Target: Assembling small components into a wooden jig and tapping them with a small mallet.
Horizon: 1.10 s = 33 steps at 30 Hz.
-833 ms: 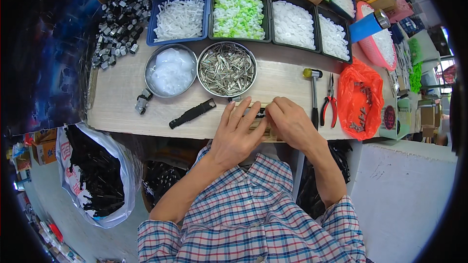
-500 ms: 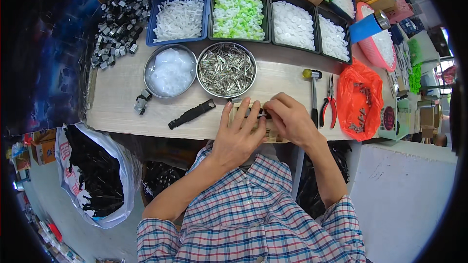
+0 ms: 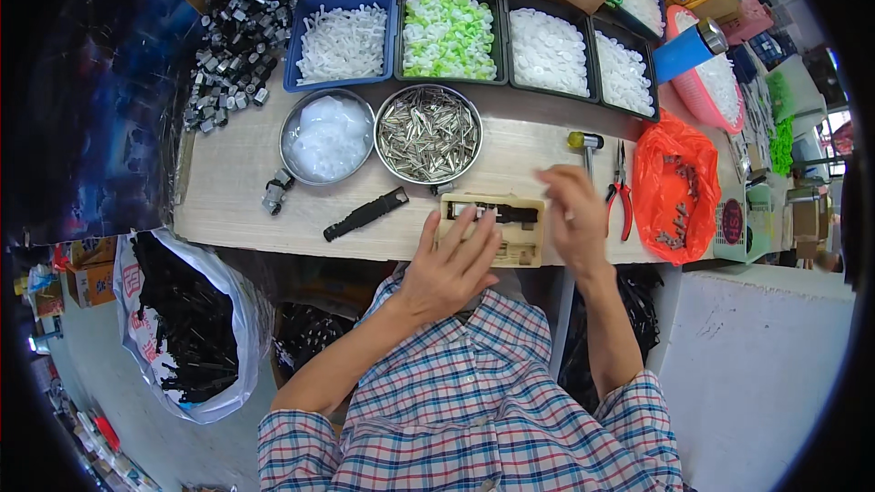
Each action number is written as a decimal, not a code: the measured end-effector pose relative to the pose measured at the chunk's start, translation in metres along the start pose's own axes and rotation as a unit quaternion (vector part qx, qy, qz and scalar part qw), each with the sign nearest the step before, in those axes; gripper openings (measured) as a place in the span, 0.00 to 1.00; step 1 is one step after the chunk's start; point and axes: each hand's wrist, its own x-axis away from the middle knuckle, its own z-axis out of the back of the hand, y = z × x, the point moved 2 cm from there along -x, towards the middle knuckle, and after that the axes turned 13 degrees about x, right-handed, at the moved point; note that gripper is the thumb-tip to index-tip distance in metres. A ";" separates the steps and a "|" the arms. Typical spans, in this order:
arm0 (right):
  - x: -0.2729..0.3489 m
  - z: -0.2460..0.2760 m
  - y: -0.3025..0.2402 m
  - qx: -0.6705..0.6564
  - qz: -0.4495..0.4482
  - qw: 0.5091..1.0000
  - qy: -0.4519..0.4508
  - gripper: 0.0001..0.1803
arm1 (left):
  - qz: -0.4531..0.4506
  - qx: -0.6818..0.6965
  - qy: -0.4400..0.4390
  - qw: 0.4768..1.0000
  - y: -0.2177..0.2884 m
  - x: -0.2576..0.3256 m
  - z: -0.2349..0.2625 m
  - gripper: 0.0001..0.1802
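Observation:
A beige jig block lies at the near edge of the wooden table, with a black strip set in its top. My left hand rests flat on the block's left part, fingers spread. My right hand is lifted just right of the block and is blurred by motion. I cannot make out anything in it. It hovers near a small hammer and red-handled pliers. A metal bowl of thin metal pins stands just beyond the block.
A second bowl holds clear pieces. A black bar lies left of the block. Trays of white and green plastic parts line the back. An orange bag sits right, dark metal parts far left, a sack below.
Both hands were together on the block. My right hand has since lifted off and swung right toward the hammer, while my left hand slid back a little and spread its fingers.

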 end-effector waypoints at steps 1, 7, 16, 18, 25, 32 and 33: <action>-0.005 0.013 0.012 0.072 0.031 0.994 0.077 0.20 | -0.047 0.020 0.037 0.998 -0.003 0.005 0.008 0.25; 0.016 0.127 0.159 0.342 -0.111 0.913 0.194 0.13 | 0.132 0.009 0.215 0.968 -0.046 0.006 0.070 0.16; 0.055 0.122 0.250 0.314 -0.184 0.930 0.050 0.09 | 0.200 -0.043 0.088 0.975 -0.060 0.010 0.078 0.21; 0.059 0.124 0.251 0.301 -0.183 0.934 0.067 0.10 | 0.190 -0.053 0.092 0.976 -0.059 0.005 0.078 0.20; 0.056 0.121 0.205 0.280 -0.167 0.945 0.005 0.17 | 0.152 -0.054 0.225 0.961 -0.119 -0.071 0.111 0.13; 0.065 0.125 0.229 0.244 -0.232 0.942 -0.004 0.16 | 0.180 -0.114 0.051 0.976 -0.209 -0.146 0.107 0.10; 0.067 0.126 0.229 0.233 -0.237 0.943 0.009 0.15 | 0.198 -0.122 -0.023 0.972 -0.214 -0.150 0.104 0.12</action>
